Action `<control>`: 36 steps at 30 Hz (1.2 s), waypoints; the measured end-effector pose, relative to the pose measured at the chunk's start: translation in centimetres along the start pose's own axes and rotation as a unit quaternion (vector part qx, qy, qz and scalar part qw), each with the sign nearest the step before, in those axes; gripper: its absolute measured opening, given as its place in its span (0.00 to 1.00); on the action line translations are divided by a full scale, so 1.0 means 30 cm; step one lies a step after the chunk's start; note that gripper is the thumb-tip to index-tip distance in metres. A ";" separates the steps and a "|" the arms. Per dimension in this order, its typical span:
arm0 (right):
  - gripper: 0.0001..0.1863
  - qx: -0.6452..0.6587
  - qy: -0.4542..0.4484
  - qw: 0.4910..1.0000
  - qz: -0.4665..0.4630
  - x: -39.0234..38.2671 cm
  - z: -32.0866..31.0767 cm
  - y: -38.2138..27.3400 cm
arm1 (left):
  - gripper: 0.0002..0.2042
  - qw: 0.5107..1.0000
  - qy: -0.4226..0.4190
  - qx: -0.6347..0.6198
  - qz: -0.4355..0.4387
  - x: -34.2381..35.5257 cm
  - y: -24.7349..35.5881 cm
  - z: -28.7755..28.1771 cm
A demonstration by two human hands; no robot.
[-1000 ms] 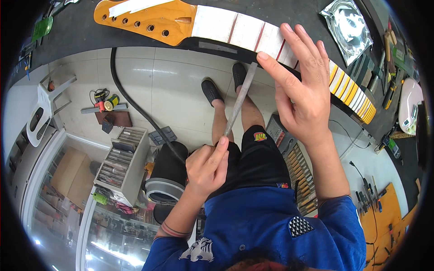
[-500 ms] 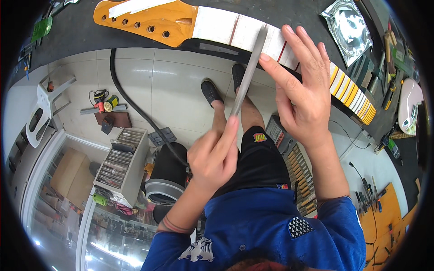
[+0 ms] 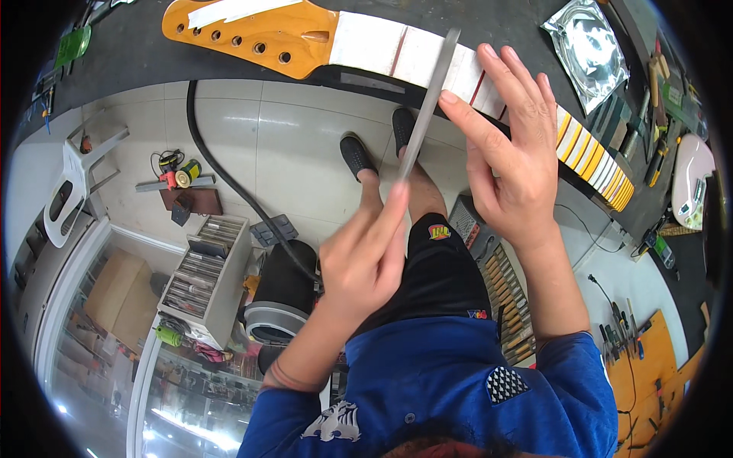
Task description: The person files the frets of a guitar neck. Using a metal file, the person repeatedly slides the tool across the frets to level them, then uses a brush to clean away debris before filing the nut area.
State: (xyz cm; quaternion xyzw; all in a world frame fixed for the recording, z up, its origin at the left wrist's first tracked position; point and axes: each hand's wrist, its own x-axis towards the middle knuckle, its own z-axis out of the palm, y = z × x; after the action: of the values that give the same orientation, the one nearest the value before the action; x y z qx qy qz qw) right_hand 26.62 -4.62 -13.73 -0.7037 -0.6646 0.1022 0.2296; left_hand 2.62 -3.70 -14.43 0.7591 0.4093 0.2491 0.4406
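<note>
I have a long, thin grey metal file (image 3: 424,107) held between my two hands, and I take the guitar neck (image 3: 397,57) lying across the dark workbench (image 3: 137,53) as my landmark. My left hand (image 3: 366,256) is below the neck, over my own lap, closed around the near end of the file with the thumb and forefinger stretched up along the blade; the picture is blurred there, so I cannot tell how many fingers wrap it. My right hand (image 3: 508,164) is up near the neck's lower edge, fingers spread wide and mostly straight, with the forefinger tip pressing against the right side of the file about a third of the way down from its far tip; this hand is open, steadying and not clasping. The file rises steeply from my left hand and its far tip crosses over the neck's white masked strip, though I cannot tell whether it touches the surface. At the left end of the neck is the orange-yellow headstock (image 3: 252,34) with its row of tuner holes; toward the right end the fretboard shows yellow and white bands. Beyond the neck's right part lies a crinkled silver foil bag (image 3: 588,46). Below the neck, on the pale tiled floor, are my two black shoes (image 3: 357,155), a black hose (image 3: 229,179) curving down to a round black canister (image 3: 279,298), and a grey drawer cabinet (image 3: 205,278) left of it.
</note>
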 end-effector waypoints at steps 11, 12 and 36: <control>0.35 0.000 0.004 1.000 0.003 -0.005 0.004 0.004 | 0.29 1.000 -0.017 0.020 -0.008 -0.094 0.001 -0.039; 0.34 0.000 0.005 1.000 0.003 -0.006 0.005 0.004 | 0.27 0.999 -0.029 0.010 -0.017 -0.112 0.002 -0.044; 0.36 -0.003 0.006 1.000 -0.005 -0.007 0.009 0.008 | 0.28 0.929 -0.035 -0.335 -0.156 0.104 -0.069 0.009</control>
State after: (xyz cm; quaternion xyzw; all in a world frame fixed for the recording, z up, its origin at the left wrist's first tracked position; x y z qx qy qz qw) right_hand 26.68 -4.78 -14.10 -0.7019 -0.6667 0.0949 0.2319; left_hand 3.66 -0.62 -16.32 0.5020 0.3997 0.2735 0.7166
